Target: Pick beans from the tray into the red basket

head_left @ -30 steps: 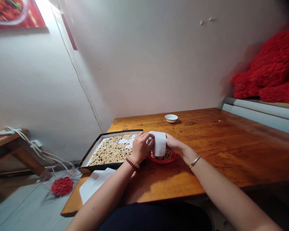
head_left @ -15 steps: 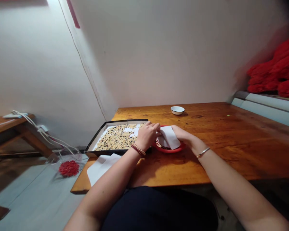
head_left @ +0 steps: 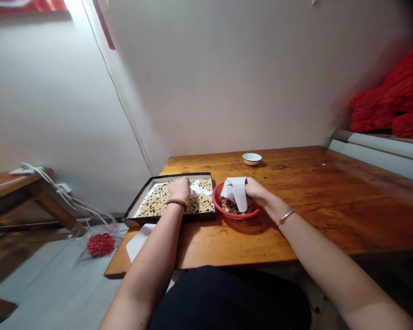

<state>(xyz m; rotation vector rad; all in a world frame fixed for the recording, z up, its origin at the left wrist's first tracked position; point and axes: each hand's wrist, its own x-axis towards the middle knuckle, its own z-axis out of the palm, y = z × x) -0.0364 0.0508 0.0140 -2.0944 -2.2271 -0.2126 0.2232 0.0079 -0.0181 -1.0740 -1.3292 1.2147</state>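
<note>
My left hand [head_left: 180,188] is down in a shallow black-edged tray [head_left: 137,195]. It looks closed, its fingertips hidden among small round cream and dark beans [head_left: 154,204]; whether any are in its grip is hidden. A bracelet of beads circles that wrist. My right hand [head_left: 255,190] grips a bent white paper envelope [head_left: 240,195] over a red plastic basket [head_left: 217,206], fingers partly behind the paper. Mixed beans, some reddish, lie in the basket under the envelope.
White paper [head_left: 139,240] lies at the table's front left, partly under my left forearm. A small white bowl [head_left: 252,159] stands farther back. Red beans in a clear bag [head_left: 100,244] sit low at left. Red bundles [head_left: 392,101] are piled at right.
My left hand has moved left from the envelope over the basket into the tray of beans. My right hand still holds the envelope, which now bends down over the basket.
</note>
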